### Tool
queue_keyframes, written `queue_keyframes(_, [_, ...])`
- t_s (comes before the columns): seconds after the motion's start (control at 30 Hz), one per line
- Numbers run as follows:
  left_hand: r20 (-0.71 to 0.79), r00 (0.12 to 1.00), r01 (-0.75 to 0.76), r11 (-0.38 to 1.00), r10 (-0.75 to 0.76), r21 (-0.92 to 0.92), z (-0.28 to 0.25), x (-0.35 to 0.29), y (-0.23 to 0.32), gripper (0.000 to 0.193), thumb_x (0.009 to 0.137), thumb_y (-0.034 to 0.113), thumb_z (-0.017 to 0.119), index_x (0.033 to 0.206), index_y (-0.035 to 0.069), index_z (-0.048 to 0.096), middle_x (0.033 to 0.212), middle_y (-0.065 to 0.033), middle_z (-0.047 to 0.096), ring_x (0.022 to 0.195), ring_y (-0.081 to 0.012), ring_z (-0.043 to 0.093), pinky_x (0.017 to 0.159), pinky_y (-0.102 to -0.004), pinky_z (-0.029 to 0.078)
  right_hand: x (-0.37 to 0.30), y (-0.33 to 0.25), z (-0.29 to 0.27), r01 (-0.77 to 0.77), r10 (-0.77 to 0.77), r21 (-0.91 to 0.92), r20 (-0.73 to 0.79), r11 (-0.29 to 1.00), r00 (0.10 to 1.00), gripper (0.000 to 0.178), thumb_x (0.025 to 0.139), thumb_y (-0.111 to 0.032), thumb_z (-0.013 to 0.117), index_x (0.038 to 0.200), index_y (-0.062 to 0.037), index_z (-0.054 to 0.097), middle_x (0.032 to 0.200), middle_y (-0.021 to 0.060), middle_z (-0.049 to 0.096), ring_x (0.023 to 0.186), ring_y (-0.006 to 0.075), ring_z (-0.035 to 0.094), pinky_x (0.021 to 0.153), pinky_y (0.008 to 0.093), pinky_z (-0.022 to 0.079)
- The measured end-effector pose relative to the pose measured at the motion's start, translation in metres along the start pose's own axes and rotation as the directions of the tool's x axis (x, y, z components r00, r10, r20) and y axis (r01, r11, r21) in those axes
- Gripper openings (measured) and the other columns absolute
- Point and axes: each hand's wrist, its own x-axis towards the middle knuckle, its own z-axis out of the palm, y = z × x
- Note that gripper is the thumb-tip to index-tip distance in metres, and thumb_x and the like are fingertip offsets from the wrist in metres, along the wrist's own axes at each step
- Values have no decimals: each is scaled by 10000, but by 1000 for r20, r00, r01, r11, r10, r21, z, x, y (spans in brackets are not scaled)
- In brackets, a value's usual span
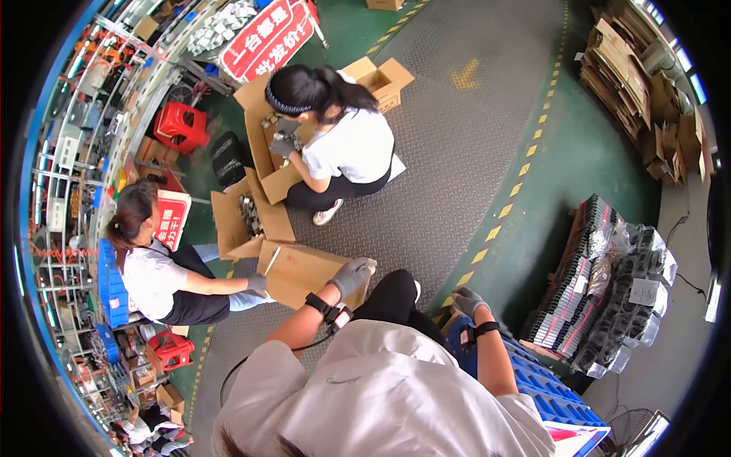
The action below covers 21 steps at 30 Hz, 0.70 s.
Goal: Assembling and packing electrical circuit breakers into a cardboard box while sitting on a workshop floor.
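Observation:
My left hand (352, 277), in a grey glove, is closed at the right edge of a brown cardboard box (301, 276); its fingertips are hidden. At that box's left side, a co-worker's gloved hand (257, 286) touches the edge. My right hand (470, 302), also gloved, has its fingers curled beside my leg, near the stacked blue plastic crates (525, 373). What it holds, if anything, does not show. Beyond the box, an open carton (245, 213) contains small metallic parts. A second co-worker (350, 145) crouches over a larger open carton (263, 152), holding small parts in gloved hands.
Another small open box (381, 82) lies past the crouching person. Red stools (181, 127) and loaded shelving line the left. On the right are a pallet of stacked dark parts (571, 282), plastic-wrapped goods (628, 297) and flattened cardboard (618, 76). Yellow-black tape (506, 209) edges the metal floor.

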Motion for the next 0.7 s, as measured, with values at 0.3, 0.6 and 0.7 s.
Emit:
queue_keyframes(0.3, [-100,991,-97,988,85,-122,-55,129,144,262,952,99,593,1187,8,663,1147,-112,706,1038,-180,659,918,-299,503,106,-162,-177,39,-74,-506,-50,862,996,463,933,-410,561,1294,-129,637,1291,177,647,1241,374,579,1041,440,461])
queue_keyframes(0.6, [-50,871,-492,863,489,-118,-138,361,342,306,971,124,591,1249,0,619,1182,-110,685,1113,-194,630,999,-315,476,213,-334,-386,13,-80,-479,-121,878,989,448,929,-411,594,1277,-132,628,1328,170,629,1238,380,584,1018,434,477])
queue_keyframes(0.7, [20,933,-348,917,359,-193,-163,418,389,351,956,83,551,1291,-8,595,1264,-120,654,1184,-202,615,1021,-321,469,247,-357,-431,-23,-49,-481,-136,877,990,423,924,-402,595,1240,-129,662,1316,169,637,1234,380,584,1029,442,472])
